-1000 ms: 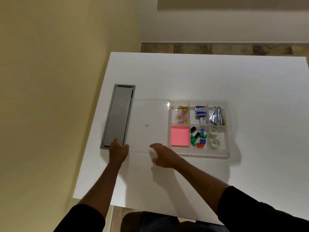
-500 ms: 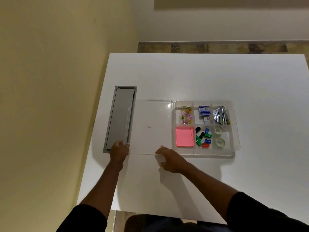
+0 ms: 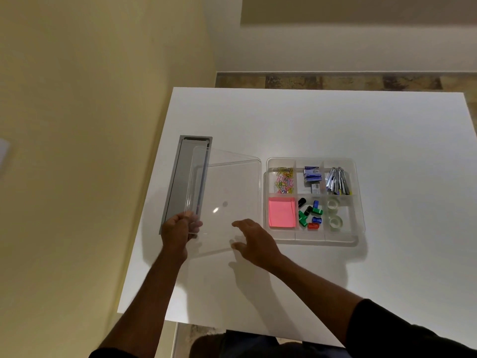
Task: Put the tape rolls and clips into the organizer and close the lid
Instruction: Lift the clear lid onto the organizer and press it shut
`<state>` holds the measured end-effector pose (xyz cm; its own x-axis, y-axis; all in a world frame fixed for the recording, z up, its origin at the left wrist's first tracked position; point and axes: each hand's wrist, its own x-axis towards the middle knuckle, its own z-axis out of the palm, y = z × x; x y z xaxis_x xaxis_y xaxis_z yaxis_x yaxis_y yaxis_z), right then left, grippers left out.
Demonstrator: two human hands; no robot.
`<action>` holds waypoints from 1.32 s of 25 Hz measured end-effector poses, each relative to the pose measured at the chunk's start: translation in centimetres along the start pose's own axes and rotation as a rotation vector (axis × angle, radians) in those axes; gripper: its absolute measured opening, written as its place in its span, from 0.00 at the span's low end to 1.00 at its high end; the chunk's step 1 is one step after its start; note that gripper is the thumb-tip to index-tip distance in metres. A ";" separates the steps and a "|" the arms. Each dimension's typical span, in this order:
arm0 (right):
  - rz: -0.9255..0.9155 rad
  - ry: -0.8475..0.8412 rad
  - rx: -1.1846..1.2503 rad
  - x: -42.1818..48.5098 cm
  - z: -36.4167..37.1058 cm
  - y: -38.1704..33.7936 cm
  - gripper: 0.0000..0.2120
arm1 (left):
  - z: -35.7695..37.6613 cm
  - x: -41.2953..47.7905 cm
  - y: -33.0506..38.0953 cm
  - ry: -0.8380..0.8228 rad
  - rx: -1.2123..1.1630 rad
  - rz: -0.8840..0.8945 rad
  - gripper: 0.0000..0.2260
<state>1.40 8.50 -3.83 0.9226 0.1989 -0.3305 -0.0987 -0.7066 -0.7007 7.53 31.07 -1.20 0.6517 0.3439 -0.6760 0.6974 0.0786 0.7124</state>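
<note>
The clear organizer (image 3: 360, 210) sits on the white table with its top uncovered. Two tape rolls (image 3: 335, 213) lie in its near right compartment. Coloured binder clips (image 3: 310, 214) fill the near middle one. Its transparent lid (image 3: 227, 182) is tilted, left edge raised, just left of the organizer. My left hand (image 3: 179, 231) grips the lid's near left corner. My right hand (image 3: 254, 240) is at the lid's near edge with fingers spread; whether it touches the lid is unclear.
A grey cable tray (image 3: 184, 177) is set into the table (image 3: 309, 120) left of the lid. The organizer also holds paper clips (image 3: 284, 179), staple boxes (image 3: 312, 177), silver clips (image 3: 336, 180) and pink sticky notes (image 3: 281, 211). A yellow wall stands left.
The lid lay flat on the table before; now its left side is lifted and it tilts toward the organizer. My left hand has closed on its corner.
</note>
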 end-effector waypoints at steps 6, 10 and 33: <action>-0.166 0.399 -0.332 0.8 -2.5 -3.2 0.18 | 1.6 -4.8 6.0 -0.004 -0.137 0.140 0.04; -0.276 0.622 -0.342 1.5 -7.0 -4.0 0.09 | 3.6 -6.7 10.1 -0.214 -0.299 0.179 0.15; 0.448 0.635 0.632 -6.4 -25.2 14.7 0.10 | 17.0 -5.3 -0.1 -0.094 0.316 0.260 0.11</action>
<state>3.45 -20.25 3.95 0.7616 -0.5272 -0.3768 -0.4960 -0.1000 -0.8625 9.07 13.32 -0.84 0.8323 0.2263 -0.5060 0.5536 -0.2952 0.7787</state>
